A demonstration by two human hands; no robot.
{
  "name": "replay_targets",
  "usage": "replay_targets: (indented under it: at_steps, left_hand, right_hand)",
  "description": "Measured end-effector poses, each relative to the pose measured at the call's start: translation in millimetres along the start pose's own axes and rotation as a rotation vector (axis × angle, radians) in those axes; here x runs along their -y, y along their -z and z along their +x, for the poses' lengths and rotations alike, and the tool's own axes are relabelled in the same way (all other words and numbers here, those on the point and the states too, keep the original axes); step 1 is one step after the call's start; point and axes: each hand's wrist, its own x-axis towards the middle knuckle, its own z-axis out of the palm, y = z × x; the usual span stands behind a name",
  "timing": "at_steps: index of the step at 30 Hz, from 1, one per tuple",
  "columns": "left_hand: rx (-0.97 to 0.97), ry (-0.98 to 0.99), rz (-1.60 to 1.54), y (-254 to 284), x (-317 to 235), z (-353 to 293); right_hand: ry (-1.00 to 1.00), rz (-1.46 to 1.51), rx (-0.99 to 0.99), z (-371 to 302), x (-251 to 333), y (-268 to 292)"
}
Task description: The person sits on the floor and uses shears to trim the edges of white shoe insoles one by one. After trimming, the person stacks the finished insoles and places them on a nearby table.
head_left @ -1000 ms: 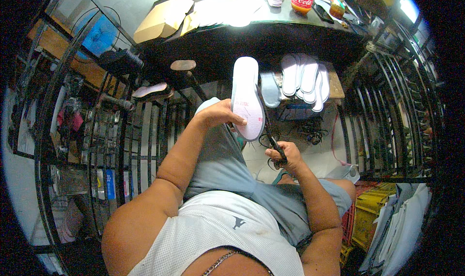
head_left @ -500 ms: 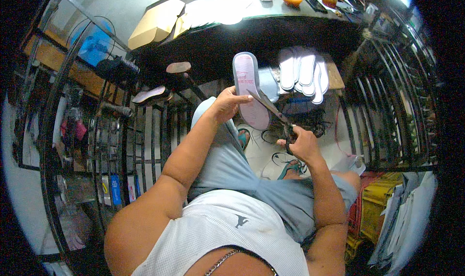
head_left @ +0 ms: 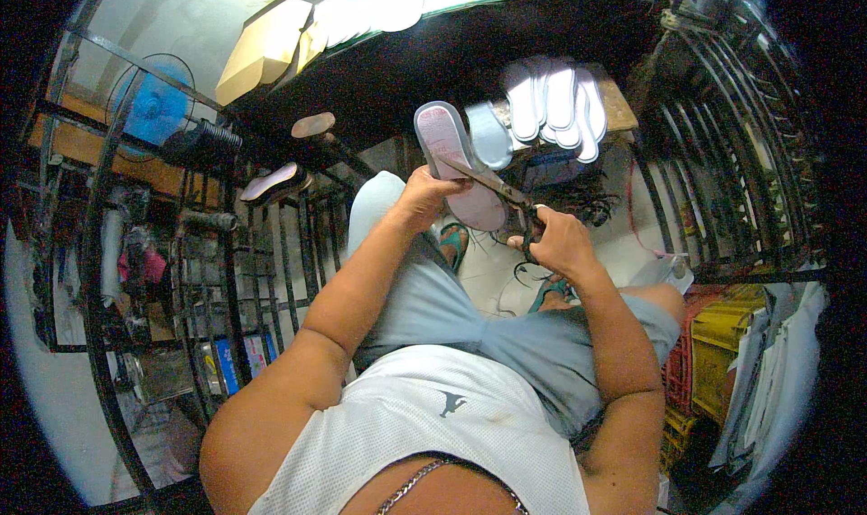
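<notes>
My left hand (head_left: 430, 197) grips a pale shoe insole (head_left: 440, 134) by its left edge, the thumb lying across its face. The insole has a grey rim and reddish print, and it stands tilted in front of me. In my right hand (head_left: 562, 246) is a pair of scissors (head_left: 511, 194), fingers wrapped round the dark handles. The blades reach left to the middle of the insole, close to my left thumb. Whether the blades touch the insole, I cannot tell.
Several white insoles (head_left: 560, 99) lie on a small wooden board (head_left: 621, 108) beyond my hands, beside a light grey piece (head_left: 489, 135). A worktable (head_left: 506, 11) holds paper sheets and a carton (head_left: 266, 50). Metal racks (head_left: 237, 280) stand left and right. Dark trimmings (head_left: 587, 203) litter the floor.
The insole has tilted, its top leaning further left, and the scissors lie flatter across it. My view has shifted, so the table's bottles are mostly out of the picture.
</notes>
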Motion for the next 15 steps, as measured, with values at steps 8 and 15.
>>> replay_targets:
  at_steps: [8,15]
  left_hand:
    - [-0.051,-0.081,-0.082,-0.2,6.0,-6.2]
    - [-0.124,-0.176,-0.164,-8.5,11.2,-8.9]
  right_hand:
    - [-0.017,0.028,-0.012,5.6,10.5,-8.9]
    - [-0.068,0.13,-0.016,11.1,26.8,-16.2]
